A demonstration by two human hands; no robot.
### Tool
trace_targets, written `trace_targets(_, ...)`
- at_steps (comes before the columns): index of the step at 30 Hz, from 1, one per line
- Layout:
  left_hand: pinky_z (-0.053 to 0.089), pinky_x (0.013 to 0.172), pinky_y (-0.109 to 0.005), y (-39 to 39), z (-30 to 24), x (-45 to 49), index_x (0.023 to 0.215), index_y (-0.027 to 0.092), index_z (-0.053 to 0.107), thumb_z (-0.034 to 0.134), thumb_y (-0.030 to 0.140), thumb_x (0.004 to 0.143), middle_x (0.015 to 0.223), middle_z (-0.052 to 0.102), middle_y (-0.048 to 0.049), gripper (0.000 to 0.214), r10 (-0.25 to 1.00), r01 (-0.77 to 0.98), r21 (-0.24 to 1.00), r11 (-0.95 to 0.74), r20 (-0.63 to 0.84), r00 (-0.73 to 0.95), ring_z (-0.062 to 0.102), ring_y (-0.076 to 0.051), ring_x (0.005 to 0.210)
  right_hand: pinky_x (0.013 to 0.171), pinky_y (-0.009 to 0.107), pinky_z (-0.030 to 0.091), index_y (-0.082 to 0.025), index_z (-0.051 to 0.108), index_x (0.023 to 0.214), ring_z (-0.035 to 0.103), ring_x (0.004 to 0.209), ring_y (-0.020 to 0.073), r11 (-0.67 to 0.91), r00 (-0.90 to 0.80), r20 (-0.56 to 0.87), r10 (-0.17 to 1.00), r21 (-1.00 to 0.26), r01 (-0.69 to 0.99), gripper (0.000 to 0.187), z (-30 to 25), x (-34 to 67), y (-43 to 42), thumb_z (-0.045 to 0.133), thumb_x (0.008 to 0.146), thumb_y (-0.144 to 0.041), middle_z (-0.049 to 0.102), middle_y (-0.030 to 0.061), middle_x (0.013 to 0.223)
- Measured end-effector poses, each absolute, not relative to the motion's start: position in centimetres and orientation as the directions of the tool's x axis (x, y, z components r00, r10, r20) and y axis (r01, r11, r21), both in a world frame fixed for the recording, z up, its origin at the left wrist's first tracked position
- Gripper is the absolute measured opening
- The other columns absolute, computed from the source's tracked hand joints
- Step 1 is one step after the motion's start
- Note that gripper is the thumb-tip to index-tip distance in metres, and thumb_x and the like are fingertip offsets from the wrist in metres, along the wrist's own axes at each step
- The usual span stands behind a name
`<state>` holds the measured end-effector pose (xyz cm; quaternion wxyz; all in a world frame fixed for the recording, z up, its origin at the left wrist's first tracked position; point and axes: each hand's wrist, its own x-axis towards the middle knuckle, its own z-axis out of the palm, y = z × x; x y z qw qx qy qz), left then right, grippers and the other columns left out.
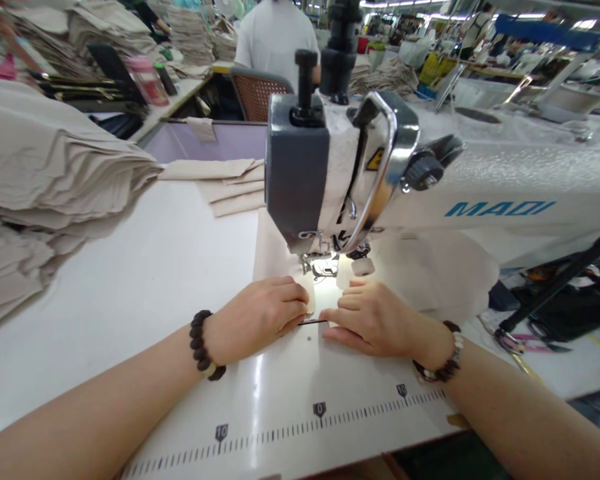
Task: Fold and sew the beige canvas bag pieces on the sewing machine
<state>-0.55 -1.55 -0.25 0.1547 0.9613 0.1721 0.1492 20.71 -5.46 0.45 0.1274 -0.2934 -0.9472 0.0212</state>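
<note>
My left hand [263, 310] lies on the sewing machine's bed left of the presser foot [325, 267], with its fingers closed over the edge of a beige fabric piece [310, 293]. On the right of the foot, my right hand [375, 317] rests with thumb and forefinger stretched apart towards the lit needle plate [325, 297]; its other fingers bend beside the fabric edge. Beige fabric [425, 267] also spreads under the machine arm, right of the foot. How it joins the piece at my left hand is hidden. A white sewing machine [520, 173] with a grey head stands above both hands.
Stacked beige fabric [55, 160] fills the table's left side. Folded strips [230, 180] lie behind the machine head. A ruler scale [320, 420] runs along the front edge. Pink-handled scissors [530, 345] lie at right. A person in a white shirt [279, 40] sits ahead.
</note>
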Motion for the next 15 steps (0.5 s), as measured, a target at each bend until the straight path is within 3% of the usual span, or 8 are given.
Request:
trace_targets(7, 0.048, 0.07, -0.028, -1.45, 0.01, -0.63, 0.085, 0.013, 0.065, 0.043, 0.019, 0.09, 0.084, 0.063, -0.0055, 0.023, 0.358, 0.28, 0.323, -0.904, 0.215, 0.909, 0.055, -0.016, 0.079, 0.061, 0.031, 0.03, -0.014, 0.059, 0.103, 0.049, 0.057, 0.015, 0.81, -0.795, 0.154, 0.587, -0.102, 0.578, 0.035, 0.04, 20.2, -5.53, 0.034, 0.095, -0.037, 0.062, 0.0011, 0.067)
trace_targets(15, 0.051, 0.076, -0.032, -1.81, 0.44, -0.95, 0.091, 0.012, 0.064, 0.042, 0.017, 0.09, 0.092, 0.064, -0.0069, 0.022, 0.37, 0.319, 0.293, -0.901, 0.139, 0.918, 0.057, -0.019, 0.087, 0.063, 0.031, 0.031, -0.015, 0.059, 0.102, 0.053, 0.059, 0.0146, 0.798, -0.786, 0.143, 0.602, -0.09, 0.595, 0.033, -0.49, 19.92, -5.61, 0.036, 0.094, -0.037, 0.062, 0.0017, 0.067)
